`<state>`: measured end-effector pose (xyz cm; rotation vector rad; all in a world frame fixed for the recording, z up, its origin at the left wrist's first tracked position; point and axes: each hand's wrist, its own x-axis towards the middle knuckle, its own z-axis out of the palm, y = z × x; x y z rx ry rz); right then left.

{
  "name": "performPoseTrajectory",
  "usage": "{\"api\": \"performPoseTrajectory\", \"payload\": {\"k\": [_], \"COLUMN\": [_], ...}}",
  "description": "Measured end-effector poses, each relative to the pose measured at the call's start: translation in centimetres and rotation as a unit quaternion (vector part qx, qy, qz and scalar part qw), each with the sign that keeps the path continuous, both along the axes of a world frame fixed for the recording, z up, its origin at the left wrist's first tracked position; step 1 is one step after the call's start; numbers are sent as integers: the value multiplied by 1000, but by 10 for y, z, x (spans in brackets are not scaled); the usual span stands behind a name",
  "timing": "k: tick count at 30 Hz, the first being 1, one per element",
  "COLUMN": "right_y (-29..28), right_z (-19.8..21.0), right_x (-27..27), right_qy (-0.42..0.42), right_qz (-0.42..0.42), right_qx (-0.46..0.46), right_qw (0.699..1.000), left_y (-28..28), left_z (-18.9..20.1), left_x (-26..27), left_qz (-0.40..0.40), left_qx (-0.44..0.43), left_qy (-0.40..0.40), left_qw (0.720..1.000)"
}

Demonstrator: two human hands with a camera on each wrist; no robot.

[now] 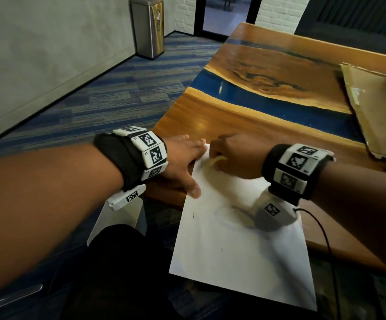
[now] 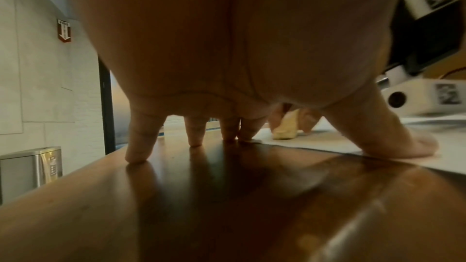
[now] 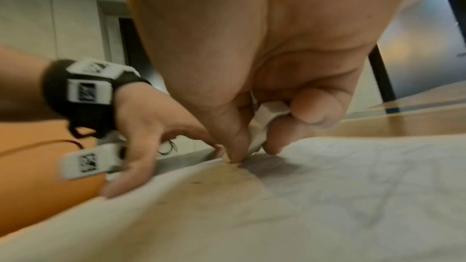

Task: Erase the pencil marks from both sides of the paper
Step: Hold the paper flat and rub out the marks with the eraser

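Observation:
A white sheet of paper (image 1: 240, 245) lies on the wooden table (image 1: 245, 121) and hangs over its near edge, with faint pencil lines (image 3: 365, 202) on it. My right hand (image 1: 231, 155) pinches a pale eraser (image 3: 261, 125) between thumb and fingers and presses its tip onto the paper's far left corner. The eraser (image 2: 285, 128) shows pale yellow in the left wrist view. My left hand (image 1: 185, 162) is spread flat; its thumb (image 2: 393, 136) pins the paper's left edge while the other fingers (image 2: 141, 142) rest on the wood.
A flattened cardboard box (image 1: 376, 107) lies at the table's right side. A steel bin (image 1: 149, 26) stands on the carpet by the wall, far left. A thin black cable (image 1: 323, 232) runs off the table near my right wrist. A blue resin strip (image 1: 268, 102) crosses the tabletop.

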<state>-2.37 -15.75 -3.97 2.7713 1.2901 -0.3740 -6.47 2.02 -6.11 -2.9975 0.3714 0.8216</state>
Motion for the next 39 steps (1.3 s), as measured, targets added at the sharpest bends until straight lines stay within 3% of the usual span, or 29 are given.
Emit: {"api": "performPoseTrajectory", "payload": {"k": [2,6,10,15,19,24,28,32,36,39], "right_y": [3,12,13,20,13,11,5,6,2,3], "right_z": [-2,-1,1,-4,-1,-3,-2,-3,-2,-4], "right_x": [4,-21,3,-13,12,-7,16,-6,15,1], "right_qy": [-28,35,-17,40,-18,46,-45,18,-55,-22], "right_qz": [-17,84,-5,50,-10,113,32,141,47,122], "right_qx": [1,-1,-11,2,-21,-11,-26,-17,-31,-30], "right_qw": [999,996,1000,998,1000,992,998,990,997,992], "left_y": [1,1,2,3,0,1,-1,1,0,-3], "left_z": [-2,3,-1,4,2,6,1,3,0,5], "left_x": [1,-3,0,-3,-1,-2,1,3,4,2], "left_qz": [0,13,0,18,-3,8,-10,-16,-12,-25], "left_qx": [-3,-36,-10,-37,-2,-20,14,-18,19,8], "left_qy": [0,5,-6,-8,-3,9,4,11,7,4], "left_qw": [1000,999,1000,999,1000,1000,1000,1000,1000,1000]}}
